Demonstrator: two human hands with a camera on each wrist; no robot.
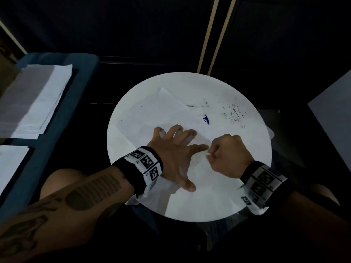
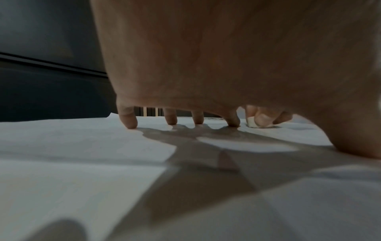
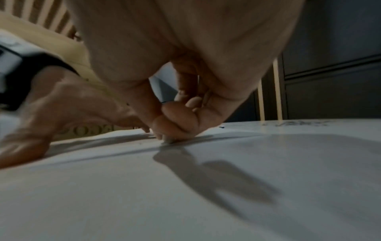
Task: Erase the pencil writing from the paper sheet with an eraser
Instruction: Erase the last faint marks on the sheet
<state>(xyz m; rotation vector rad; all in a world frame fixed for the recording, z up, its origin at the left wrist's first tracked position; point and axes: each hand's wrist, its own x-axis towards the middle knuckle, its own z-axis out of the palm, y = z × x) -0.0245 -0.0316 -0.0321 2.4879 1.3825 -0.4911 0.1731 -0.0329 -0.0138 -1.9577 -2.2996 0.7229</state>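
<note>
A white paper sheet lies on the round white table, with faint pencil marks near both hands. My left hand is spread flat on the sheet, its fingertips pressing down. My right hand is curled just right of the left index finger and pinches a small white eraser against the paper. In the right wrist view the eraser is almost wholly hidden by the thumb and fingers, which touch the sheet.
Dark eraser crumbs are scattered on the table's far right. A blue mark shows beside the sheet's edge. A stack of papers lies on a blue seat at left. A grey surface is at right.
</note>
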